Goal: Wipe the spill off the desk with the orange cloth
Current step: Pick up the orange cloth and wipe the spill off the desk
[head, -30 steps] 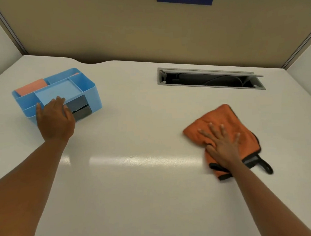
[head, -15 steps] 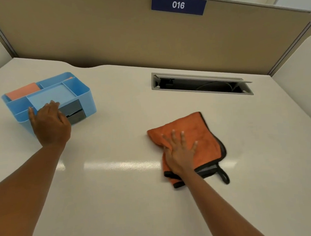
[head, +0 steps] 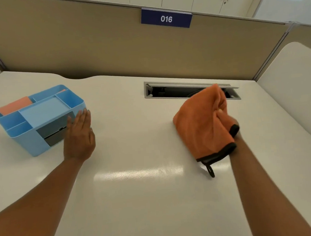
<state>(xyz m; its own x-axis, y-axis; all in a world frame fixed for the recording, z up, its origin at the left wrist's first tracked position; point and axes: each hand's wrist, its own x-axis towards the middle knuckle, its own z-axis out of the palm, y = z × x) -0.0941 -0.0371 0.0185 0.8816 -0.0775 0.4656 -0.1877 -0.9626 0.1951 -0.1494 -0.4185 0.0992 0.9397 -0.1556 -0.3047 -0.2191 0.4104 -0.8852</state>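
Note:
The orange cloth (head: 200,122), edged in black with a small black loop, is bunched up and lifted off the white desk (head: 137,191) at the right. My right hand (head: 225,119) is shut on it, mostly hidden behind its folds. My left hand (head: 80,134) lies flat with fingers together, resting against the right front corner of the blue organiser (head: 37,116). No spill shows on the desk surface; only a glossy light reflection near the middle.
The blue organiser at the left holds an orange pad in its back compartment and has a grey drawer. An open cable slot (head: 189,90) sits in the desk behind the cloth. A beige partition with a "016" sign (head: 166,18) closes the back.
My right hand went from pressing flat on the cloth to gripping it and lifting it up, further right. My left hand slid from the organiser's front to its right corner.

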